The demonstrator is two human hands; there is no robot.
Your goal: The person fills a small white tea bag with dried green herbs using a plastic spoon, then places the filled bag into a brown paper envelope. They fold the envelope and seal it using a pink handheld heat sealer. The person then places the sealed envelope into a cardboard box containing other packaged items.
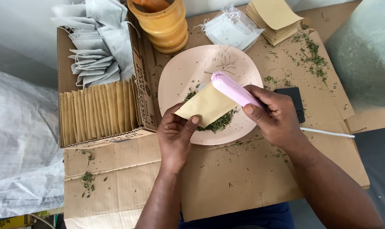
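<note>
My left hand (175,135) pinches the lower corner of a tan paper envelope (203,106) and holds it over a pale pink plate (188,68). My right hand (273,114) grips a pink handheld sealer (232,89), whose jaw is clamped along the envelope's upper edge. Under the envelope, on the plate, lies a small heap of dried green herb (221,123).
A cardboard box (65,51) at left holds a row of tan envelopes (99,110) and white tea bags (95,42). Stacked yellow bowls (165,25), loose white tea bags (230,29), a pile of tan envelopes (275,19), a black plug (292,99) and a white cable (328,133) sit around the plate.
</note>
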